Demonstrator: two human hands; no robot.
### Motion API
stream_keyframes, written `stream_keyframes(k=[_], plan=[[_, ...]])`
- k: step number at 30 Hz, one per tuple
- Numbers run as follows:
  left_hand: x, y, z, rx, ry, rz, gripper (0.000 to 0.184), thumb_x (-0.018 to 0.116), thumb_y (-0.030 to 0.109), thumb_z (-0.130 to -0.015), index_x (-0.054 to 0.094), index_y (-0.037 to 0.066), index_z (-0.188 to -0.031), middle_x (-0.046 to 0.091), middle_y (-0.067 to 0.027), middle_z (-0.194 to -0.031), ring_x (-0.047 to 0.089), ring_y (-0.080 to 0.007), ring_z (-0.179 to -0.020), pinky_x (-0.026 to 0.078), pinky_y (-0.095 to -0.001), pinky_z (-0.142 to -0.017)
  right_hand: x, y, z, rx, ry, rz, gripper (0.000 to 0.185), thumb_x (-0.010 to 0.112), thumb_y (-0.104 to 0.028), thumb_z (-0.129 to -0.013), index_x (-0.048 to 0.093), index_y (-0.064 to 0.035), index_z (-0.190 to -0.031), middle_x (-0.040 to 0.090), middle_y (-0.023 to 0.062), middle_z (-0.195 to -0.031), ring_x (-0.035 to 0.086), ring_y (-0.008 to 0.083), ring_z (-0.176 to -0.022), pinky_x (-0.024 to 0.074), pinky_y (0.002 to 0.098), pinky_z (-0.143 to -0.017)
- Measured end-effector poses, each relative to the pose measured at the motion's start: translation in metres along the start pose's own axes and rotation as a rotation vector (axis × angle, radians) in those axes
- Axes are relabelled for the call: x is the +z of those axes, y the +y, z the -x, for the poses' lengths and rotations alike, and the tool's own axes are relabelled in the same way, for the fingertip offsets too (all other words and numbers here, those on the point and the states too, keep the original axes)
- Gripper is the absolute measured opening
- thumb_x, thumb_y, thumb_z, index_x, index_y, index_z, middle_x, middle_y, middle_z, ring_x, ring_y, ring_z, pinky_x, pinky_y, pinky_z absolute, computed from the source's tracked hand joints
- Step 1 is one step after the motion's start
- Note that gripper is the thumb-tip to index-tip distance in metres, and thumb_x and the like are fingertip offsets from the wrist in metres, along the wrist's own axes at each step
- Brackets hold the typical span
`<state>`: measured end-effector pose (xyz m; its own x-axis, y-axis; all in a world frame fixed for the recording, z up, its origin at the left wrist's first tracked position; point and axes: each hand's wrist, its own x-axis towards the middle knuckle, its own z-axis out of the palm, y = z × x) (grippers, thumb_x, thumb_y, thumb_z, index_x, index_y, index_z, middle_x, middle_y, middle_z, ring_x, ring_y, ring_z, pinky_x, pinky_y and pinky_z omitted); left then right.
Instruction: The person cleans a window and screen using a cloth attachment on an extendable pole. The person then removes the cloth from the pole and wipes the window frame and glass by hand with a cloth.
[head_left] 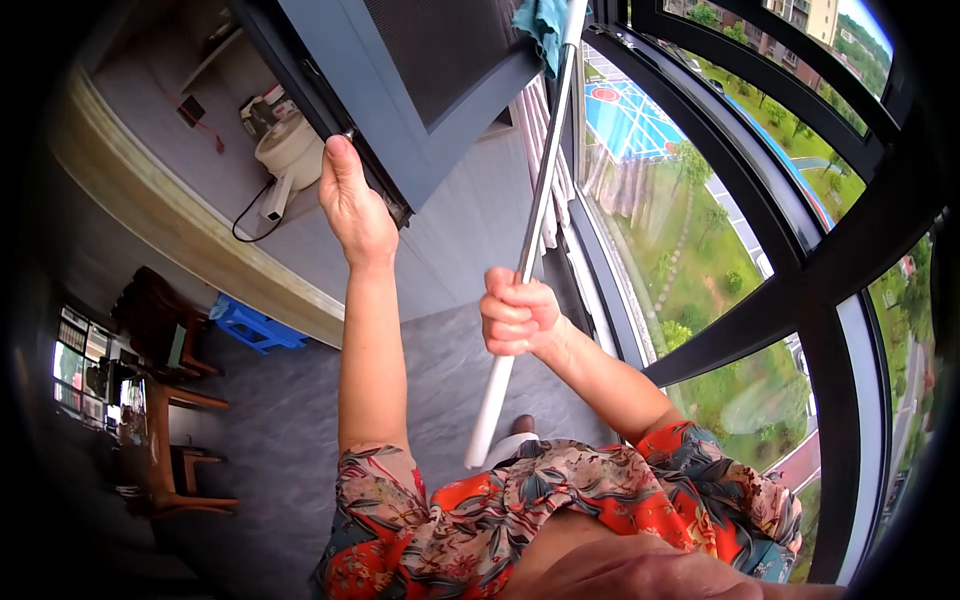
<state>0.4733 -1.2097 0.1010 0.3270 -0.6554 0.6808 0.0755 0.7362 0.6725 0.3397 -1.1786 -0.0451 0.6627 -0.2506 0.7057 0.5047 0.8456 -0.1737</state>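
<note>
Several dark-framed window panes (pixel 662 235) are seen on the right, beside a grey-framed mesh panel (pixel 452 130), at whose edge the left hand (pixel 360 215) is placed, its fingers mostly hidden, so whether it is clenched cannot be told. A long pole (pixel 541 190), slanted between panel and panes, is grasped near its white lower end by the closed right hand (pixel 520 312); beside its upper part a teal cloth (pixel 545 30) is seen.
</note>
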Motion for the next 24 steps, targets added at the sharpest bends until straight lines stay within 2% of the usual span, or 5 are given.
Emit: stream_keyframes(k=[6,10,12,20,24], plan=[[-0.037,0.037,0.073,0.255,-0.061,-0.717,0.056,0.054,0.006,-0.084,0.027,-0.003,-0.133,0.042,-0.0186,-0.127,0.043,-0.0243,-0.115,0.036,-0.036,-0.091,-0.005,-0.036,-0.037,-0.133,0.097,0.003,0.02,0.032,-0.011,-0.094,0.05,-0.0096,-0.101,0.031,-0.0035,-0.053,0.029,0.0056,-0.037,0.0278,0.0234,-0.04],[-0.052,0.066,0.108,-0.897,-0.6,-0.109,0.064,0.054,0.014,-0.088,0.017,0.0,-0.138,0.056,-0.0146,-0.098,0.058,-0.0138,-0.074,0.047,-0.023,-0.063,-0.008,-0.038,-0.046,-0.099,0.058,0.011,0.021,0.032,-0.01,-0.094,0.052,-0.0094,-0.101,0.03,-0.0036,-0.053,0.028,0.0056,-0.037,0.0289,0.024,-0.042],[-0.052,0.07,0.108,-1.167,-0.686,0.058,0.061,0.054,0.011,-0.087,0.02,0.001,-0.137,0.054,-0.0074,-0.078,0.051,-0.0082,-0.055,0.044,-0.0196,-0.049,-0.003,-0.036,-0.053,-0.109,0.084,0.042,0.022,0.033,-0.009,-0.093,0.052,-0.009,-0.104,0.032,-0.0029,-0.055,0.032,0.0057,-0.041,0.0304,0.0248,-0.044],[-0.053,0.096,0.1,-0.939,-0.544,-0.192,0.054,0.052,0.007,-0.087,0.028,-0.002,-0.134,0.048,-0.0024,-0.071,0.041,-0.0046,-0.046,0.037,-0.0178,-0.041,0.03,-0.116,-0.092,-0.45,0.983,1.015,0.037,0.065,-0.013,-0.076,0.045,-0.0005,-0.105,0.046,0.0017,-0.064,0.05,0.0126,-0.051,0.045,0.0302,-0.046],[-0.046,0.108,0.098,-0.91,-0.598,-0.325,0.054,0.051,0.009,-0.088,0.026,-0.001,-0.136,0.048,-0.0027,-0.072,0.042,-0.0047,-0.047,0.036,-0.018,-0.042,0.025,-0.201,-0.102,-0.587,1.551,1.758,0.023,0.059,-0.013,-0.078,0.051,0.0025,-0.092,0.057,0.0094,-0.069,0.057,0.0168,-0.055,0.0456,0.0295,-0.039]])
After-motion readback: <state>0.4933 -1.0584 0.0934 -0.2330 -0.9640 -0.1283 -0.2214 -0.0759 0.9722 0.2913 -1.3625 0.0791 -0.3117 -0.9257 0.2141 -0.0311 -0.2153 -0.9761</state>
